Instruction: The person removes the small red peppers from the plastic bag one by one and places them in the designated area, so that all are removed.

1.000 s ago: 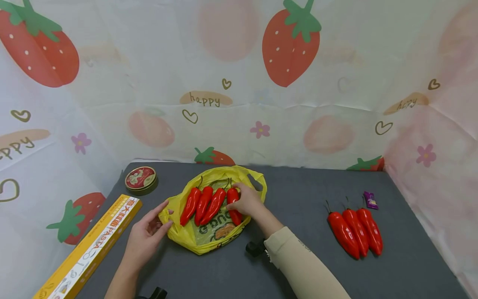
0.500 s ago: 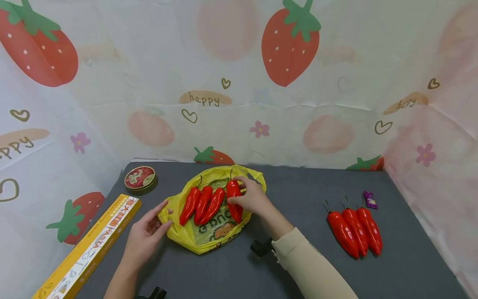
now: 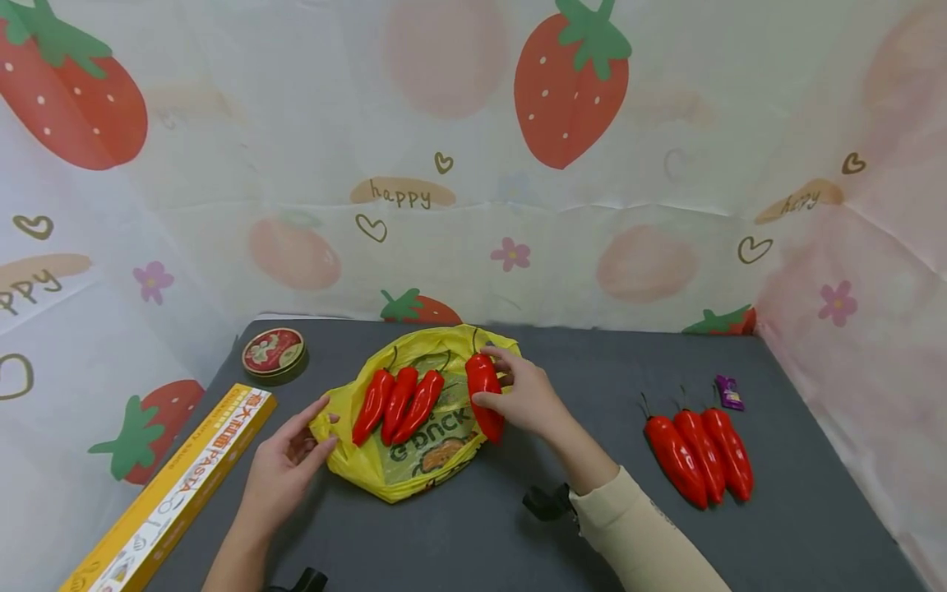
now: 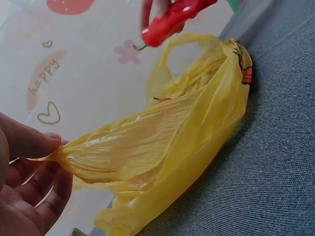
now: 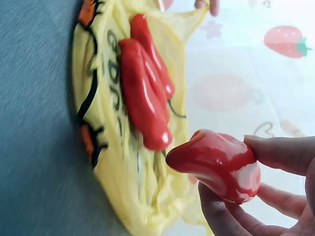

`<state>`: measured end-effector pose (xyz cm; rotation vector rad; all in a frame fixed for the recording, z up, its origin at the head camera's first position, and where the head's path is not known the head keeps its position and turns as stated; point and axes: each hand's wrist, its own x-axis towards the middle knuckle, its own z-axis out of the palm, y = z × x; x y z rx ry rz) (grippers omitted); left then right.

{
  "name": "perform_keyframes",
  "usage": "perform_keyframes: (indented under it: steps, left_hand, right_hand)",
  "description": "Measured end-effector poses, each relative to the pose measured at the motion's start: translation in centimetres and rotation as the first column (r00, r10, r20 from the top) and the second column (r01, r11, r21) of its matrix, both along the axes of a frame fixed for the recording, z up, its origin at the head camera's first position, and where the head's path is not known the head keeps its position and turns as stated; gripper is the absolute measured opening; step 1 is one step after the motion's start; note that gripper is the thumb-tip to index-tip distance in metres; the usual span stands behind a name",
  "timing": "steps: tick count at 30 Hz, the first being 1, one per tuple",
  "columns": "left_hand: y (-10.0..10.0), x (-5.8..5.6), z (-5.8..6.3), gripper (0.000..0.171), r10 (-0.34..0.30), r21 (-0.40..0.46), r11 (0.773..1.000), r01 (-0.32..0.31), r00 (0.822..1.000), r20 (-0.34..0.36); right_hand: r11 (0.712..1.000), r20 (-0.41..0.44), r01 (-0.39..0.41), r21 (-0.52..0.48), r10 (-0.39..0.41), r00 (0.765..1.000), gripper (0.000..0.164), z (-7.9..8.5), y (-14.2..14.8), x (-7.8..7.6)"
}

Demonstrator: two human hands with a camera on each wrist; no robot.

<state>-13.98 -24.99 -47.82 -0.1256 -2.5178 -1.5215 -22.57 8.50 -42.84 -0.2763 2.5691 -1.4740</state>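
Observation:
My right hand grips a red chili pepper by its sides, raised over the right rim of the yellow plastic bag. In the right wrist view the held pepper points its tip toward the bag, between thumb and fingers. Three more red peppers lie side by side in the bag, stems away from me. At the bag's left edge, my left hand pinches the plastic; the left wrist view shows the thumb and fingers drawing the yellow film taut.
Three red peppers lie together at the right, with a small purple packet behind them. A round red-lidded tin and a long yellow pasta box are on the left of the dark table. A printed cloth hangs behind.
My right hand has lifted the pepper out from beside the others and carried it right, over the bag's rim. My left hand has kept its pinch on the bag.

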Motion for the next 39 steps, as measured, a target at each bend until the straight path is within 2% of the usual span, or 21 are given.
perform_keyframes:
  steps: [5,11,22,39]
  left_hand:
    - [-0.1,-0.1,-0.1,0.055,-0.001,-0.008,1.000,0.001,1.000,-0.012]
    - [-0.1,-0.1,-0.1,0.054,0.005,-0.022,1.000,-0.006,0.999,-0.038]
    - [0.0,-0.3,-0.2,0.054,-0.001,-0.015,1.000,0.001,0.999,-0.052]
    - [0.1,-0.1,-0.2,0.055,0.005,-0.006,1.000,-0.005,1.000,-0.009]
  right_hand:
    - [0.999,-0.008,0.048,0.017,-0.048,0.999,0.064,-0.4,1.9,0.6]
    - [0.997,-0.022,0.069,0.023,-0.068,0.997,0.064,-0.4,3.7,1.4]
    - [0.985,-0.032,0.126,0.117,-0.123,0.992,0.065,-1.1,8.3,2.5]
    - [0.967,-0.045,0.181,0.177,-0.176,0.983,0.066,-2.6,13.8,5.3]
